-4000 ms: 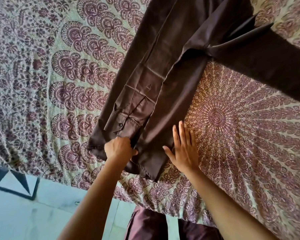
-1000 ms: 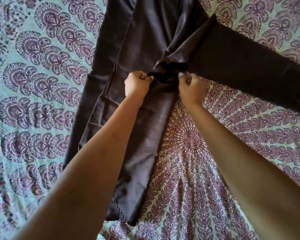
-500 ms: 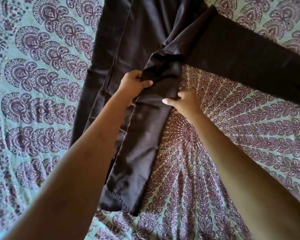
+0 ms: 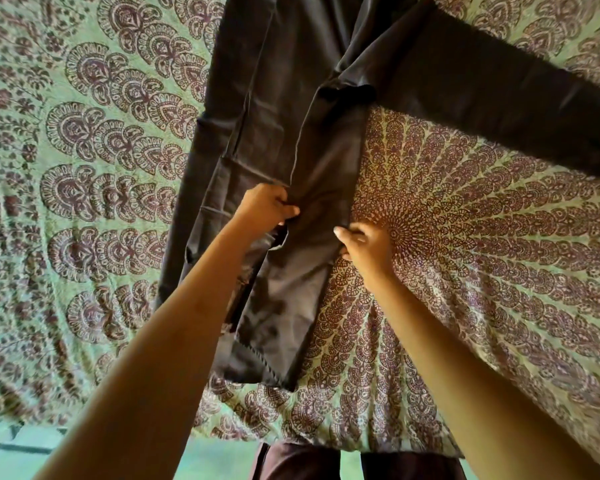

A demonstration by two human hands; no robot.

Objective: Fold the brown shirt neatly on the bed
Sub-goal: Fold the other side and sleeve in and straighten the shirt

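Bedspread of pale green cloth with maroon mandala print (image 4: 465,237) covers the bed (image 4: 326,431); pale floor (image 4: 14,459) shows below its near edge. Dark brown shirt (image 4: 291,98) lies lengthwise on it, one sleeve (image 4: 499,88) stretched right; left hand (image 4: 264,209) grips the folded panel's left edge; right hand (image 4: 364,247) pinches its right edge.

Both of the person's arms are bare, the left forearm (image 4: 174,341) and the right forearm (image 4: 465,358) uncovered right down to the picture's lower edge. The left hand (image 4: 265,209) and the right hand (image 4: 364,247) are bare as well. At the bottom edge, dark maroon trousers (image 4: 298,462) show as two legs with a narrow gap between them.
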